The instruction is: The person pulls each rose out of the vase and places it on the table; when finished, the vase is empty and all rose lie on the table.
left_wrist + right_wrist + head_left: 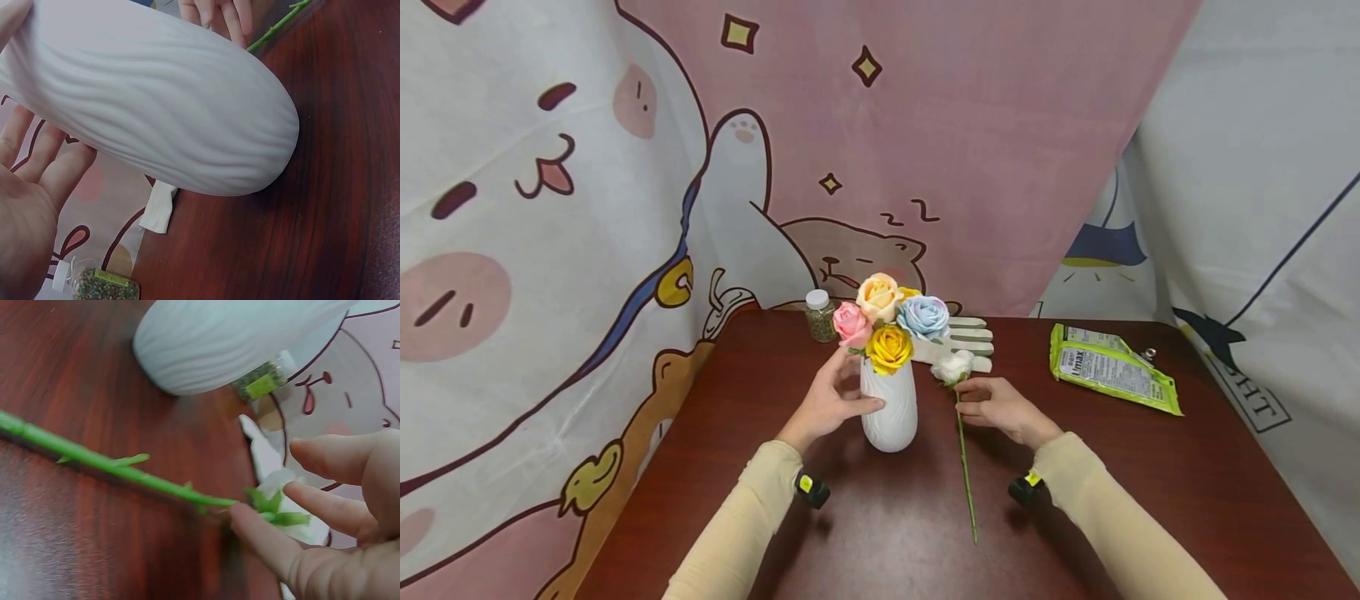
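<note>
A white vase (889, 408) with wavy ridges, seen close in the left wrist view, holds several artificial roses: pink (852, 324), peach (879, 297), yellow (890, 348) and light blue (923, 317). My left hand (833, 400) grips its left side, thumb across the front and fingers partly hidden behind. To the right, a white rose (952, 367) on a long green stem (94, 457) points its cut end toward me. My right hand (1000, 408) is beside the stem just below the bloom. In the right wrist view one fingertip touches the stem; the other fingers are spread apart.
Behind the vase stand a white-capped jar (820, 317) of green granules and, flat on the table, a white glove (966, 337). A lime-green packet (1112, 367) lies at the back right. Printed cloth (1000, 150) hangs around the dark red table (895, 533).
</note>
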The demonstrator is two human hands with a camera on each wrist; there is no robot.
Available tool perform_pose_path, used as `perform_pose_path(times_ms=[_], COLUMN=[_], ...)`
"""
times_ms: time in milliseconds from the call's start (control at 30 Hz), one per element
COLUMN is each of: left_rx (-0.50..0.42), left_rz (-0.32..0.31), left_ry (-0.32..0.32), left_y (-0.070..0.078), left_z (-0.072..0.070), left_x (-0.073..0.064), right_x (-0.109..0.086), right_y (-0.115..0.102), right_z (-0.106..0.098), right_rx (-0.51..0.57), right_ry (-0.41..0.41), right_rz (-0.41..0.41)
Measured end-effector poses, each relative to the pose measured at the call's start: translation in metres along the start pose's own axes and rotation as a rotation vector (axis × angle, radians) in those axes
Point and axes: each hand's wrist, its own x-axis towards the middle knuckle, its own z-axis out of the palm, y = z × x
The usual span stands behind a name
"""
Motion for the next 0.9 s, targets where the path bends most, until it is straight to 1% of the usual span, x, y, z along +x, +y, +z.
perform_pose_path(times_ms=[167,400,600,733,900], left_rx=[0.000,0.001,-0.004,-0.009,-0.020], left_rz=[-0.005,0.002,0.006,0.003,-0.002], left_ry=[-0.001,-0.006,-0.006,-0.006,-0.005], left_y=[0.001,0.000,-0.001,-0.002,-0.001], left_z=[0.000,-0.001,-0.001,-0.001,0.000], left_x=[0.000,0.000,-0.001,-0.001,-0.001], right_x=[-0.010,-0.022,-0.029,-0.033,-0.039], right_y=[-0.014,-0.041,-0.064,-0.080,-0.097], right_z=[-0.007,-0.011,-0.005,0.004,0.018], right_rx=[-0.011,-0.008,-0.011,-0.003,0.041], right_ry=[-0.036,-0.033,-0.022,-0.002,0.012], right_rz=[-0.025,-0.099,-0.207,-0.304,-0.415])
